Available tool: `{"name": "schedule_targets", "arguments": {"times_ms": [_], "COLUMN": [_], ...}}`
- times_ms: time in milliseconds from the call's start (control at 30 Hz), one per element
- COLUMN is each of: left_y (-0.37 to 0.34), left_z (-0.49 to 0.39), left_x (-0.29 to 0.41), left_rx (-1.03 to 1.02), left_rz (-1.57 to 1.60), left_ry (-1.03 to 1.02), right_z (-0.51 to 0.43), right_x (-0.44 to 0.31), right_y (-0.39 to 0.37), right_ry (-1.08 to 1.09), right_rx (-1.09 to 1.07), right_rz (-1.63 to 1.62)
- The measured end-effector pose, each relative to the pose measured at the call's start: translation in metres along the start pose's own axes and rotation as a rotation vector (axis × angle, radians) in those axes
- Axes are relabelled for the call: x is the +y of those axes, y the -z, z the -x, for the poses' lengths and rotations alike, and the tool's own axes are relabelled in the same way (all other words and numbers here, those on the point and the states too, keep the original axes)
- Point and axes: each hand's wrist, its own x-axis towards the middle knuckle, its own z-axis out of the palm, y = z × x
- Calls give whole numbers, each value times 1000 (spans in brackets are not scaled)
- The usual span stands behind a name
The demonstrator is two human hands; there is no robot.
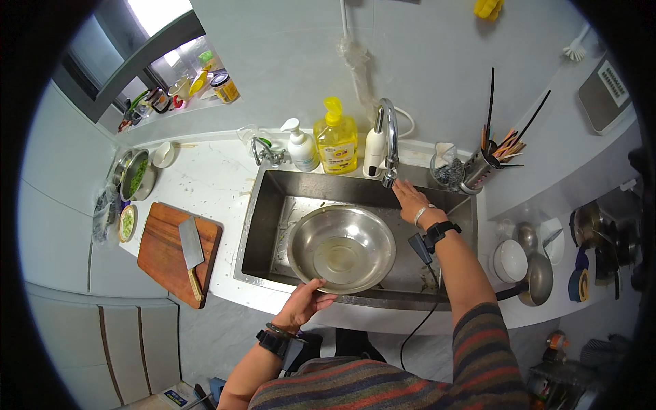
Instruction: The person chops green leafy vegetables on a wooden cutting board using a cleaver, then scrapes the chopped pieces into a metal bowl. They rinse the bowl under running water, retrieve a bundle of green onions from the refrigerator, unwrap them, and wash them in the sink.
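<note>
My left hand [307, 303] grips the near rim of a wide stainless steel basin [341, 248], its thumb over the edge. The basin is over the sink [410, 256], with a little cloudy liquid or a wet sheen at its bottom. Beside the tip of the chrome faucet [390, 138], my right hand [413, 203] is spread with its fingers extended and holds nothing; whether it touches the faucet is not clear. Small green scraps lie in the sink to the left of the basin.
Left of the sink, a cleaver [191, 245] rests on a wooden cutting board [159, 251]. A pot of chopped greens [137, 177] stands behind it. Soap bottles [338, 146] line the sink's back edge. At right are a chopstick holder [479, 171], a white bowl [510, 261] and a ladle [538, 279].
</note>
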Motion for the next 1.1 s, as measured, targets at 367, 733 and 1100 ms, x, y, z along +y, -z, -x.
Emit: {"name": "schedule_targets", "arguments": {"times_ms": [367, 733, 1100], "left_y": [-6, -17, -16], "left_z": [-16, -24, -29], "left_x": [-9, -14, -10], "left_rx": [12, 20, -15], "left_rz": [-7, 12, -42], "left_ry": [-9, 36, 157], "right_z": [-19, -13, 25], "right_x": [7, 1, 35], "right_y": [-5, -2, -31], "right_ry": [55, -17, -115], "right_rx": [151, -80, 156], "right_rz": [36, 110, -632]}}
